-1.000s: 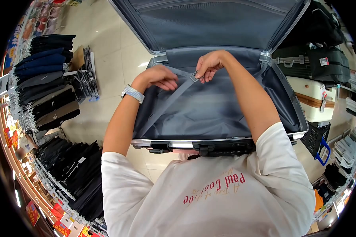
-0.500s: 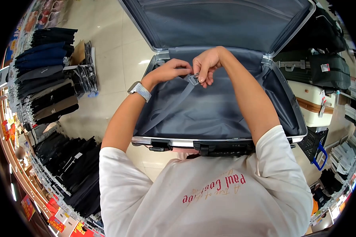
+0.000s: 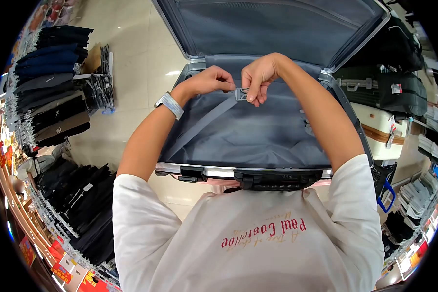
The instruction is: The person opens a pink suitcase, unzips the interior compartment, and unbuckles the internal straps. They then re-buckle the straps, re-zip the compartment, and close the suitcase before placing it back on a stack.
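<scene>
An open suitcase (image 3: 214, 172) with a dark grey lining lies in front of me. A grey strap (image 3: 203, 125) runs diagonally from its lower left corner up to a grey buckle (image 3: 239, 94). My right hand (image 3: 259, 78) pinches the buckle's right side between thumb and fingers. My left hand (image 3: 212, 81), with a watch on its wrist, is closed beside the buckle's left side. Its fingertips pinch what looks like the strap's end, partly hidden. Both hands are above the suitcase's base, near the hinge side.
The suitcase lid (image 3: 277, 34) stands open beyond my hands. Racks of dark trousers (image 3: 58, 78) are on the left. A dark green suitcase (image 3: 365, 85), a cream suitcase (image 3: 384, 129) and a black basket with a blue handle (image 3: 386, 195) stand on the right.
The buckle has turned from tilted to nearly level, and the strap is straighter. My left hand has shifted slightly; the right hand still holds the buckle. The view has moved a little.
</scene>
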`<control>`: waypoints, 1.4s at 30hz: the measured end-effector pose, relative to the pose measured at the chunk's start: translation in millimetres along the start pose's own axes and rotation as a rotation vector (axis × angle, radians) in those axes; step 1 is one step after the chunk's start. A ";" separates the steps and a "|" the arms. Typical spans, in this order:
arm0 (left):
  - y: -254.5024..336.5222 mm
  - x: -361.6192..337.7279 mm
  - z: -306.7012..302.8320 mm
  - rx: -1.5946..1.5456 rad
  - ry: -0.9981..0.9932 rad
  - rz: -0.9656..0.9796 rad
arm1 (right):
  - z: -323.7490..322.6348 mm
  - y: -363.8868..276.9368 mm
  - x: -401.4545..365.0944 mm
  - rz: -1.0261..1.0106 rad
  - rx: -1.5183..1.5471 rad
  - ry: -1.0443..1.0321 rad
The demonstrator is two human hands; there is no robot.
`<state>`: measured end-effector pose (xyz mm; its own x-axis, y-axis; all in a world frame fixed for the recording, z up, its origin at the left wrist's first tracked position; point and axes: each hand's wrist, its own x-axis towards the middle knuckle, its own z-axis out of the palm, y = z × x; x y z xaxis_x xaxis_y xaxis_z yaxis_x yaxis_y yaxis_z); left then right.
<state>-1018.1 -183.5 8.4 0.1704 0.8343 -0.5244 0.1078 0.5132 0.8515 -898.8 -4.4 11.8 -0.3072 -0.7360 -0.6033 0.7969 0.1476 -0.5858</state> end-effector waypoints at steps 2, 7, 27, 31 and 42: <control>6.3 -0.8 4.7 0.079 0.010 0.030 | 4.9 0.4 0.1 0.023 -0.036 -0.015; 6.1 -4.5 6.0 0.233 0.108 0.144 | 10.5 8.4 -8.6 0.049 -0.030 0.215; -51.5 -16.8 -44.9 0.613 0.445 -0.180 | 12.9 52.0 -11.2 0.173 0.041 0.150; -43.7 -18.5 -46.3 0.669 0.543 -0.166 | 15.5 62.1 -14.0 0.127 0.124 0.124; 2.2 -6.3 -4.0 0.261 0.091 -0.009 | 21.9 73.1 -28.2 0.014 0.208 0.229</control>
<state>-1022.8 -186.8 13.6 0.0810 0.8508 -0.5192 0.3592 0.4610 0.8114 -820.5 12.7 -2.2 -0.3859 -0.5636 -0.7304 0.8840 0.0004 -0.4674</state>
